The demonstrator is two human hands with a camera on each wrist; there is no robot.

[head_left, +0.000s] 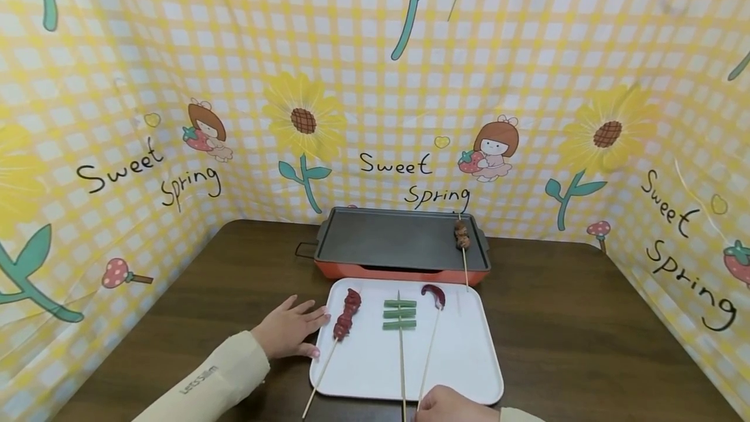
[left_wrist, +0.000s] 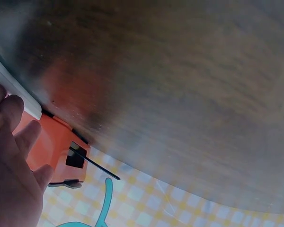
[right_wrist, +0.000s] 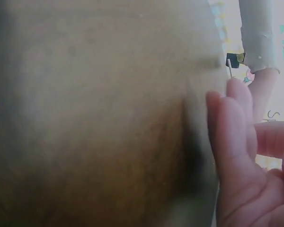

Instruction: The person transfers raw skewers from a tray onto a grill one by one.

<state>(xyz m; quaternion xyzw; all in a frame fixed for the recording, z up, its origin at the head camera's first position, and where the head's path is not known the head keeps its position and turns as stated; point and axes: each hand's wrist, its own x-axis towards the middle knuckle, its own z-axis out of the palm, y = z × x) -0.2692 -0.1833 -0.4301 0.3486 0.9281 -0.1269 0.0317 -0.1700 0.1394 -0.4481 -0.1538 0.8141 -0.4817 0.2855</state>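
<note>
A white tray [head_left: 369, 370] holds three skewers side by side. On the left one is dark red meat [head_left: 348, 314]; the middle one carries several green vegetable pieces [head_left: 400, 314]. The right skewer [head_left: 431, 347] ends in a curved, dark purple-red piece [head_left: 434, 295]. My right hand [head_left: 452, 406] pinches the lower end of that skewer at the tray's front edge. Fingers spread, my left hand [head_left: 291, 327] rests at the tray's left rim, fingertips and thumb right on it. In the left wrist view, the left hand [left_wrist: 14, 156] has relaxed fingers beside the tray's edge.
Behind the tray stands an orange electric grill [head_left: 392, 239] with a dark flat plate and a wire handle on its left. A browned meat skewer [head_left: 462, 236] lies on its right end, stick reaching over the tray. Checkered cloth [head_left: 375, 116] surrounds the brown table [head_left: 562, 331].
</note>
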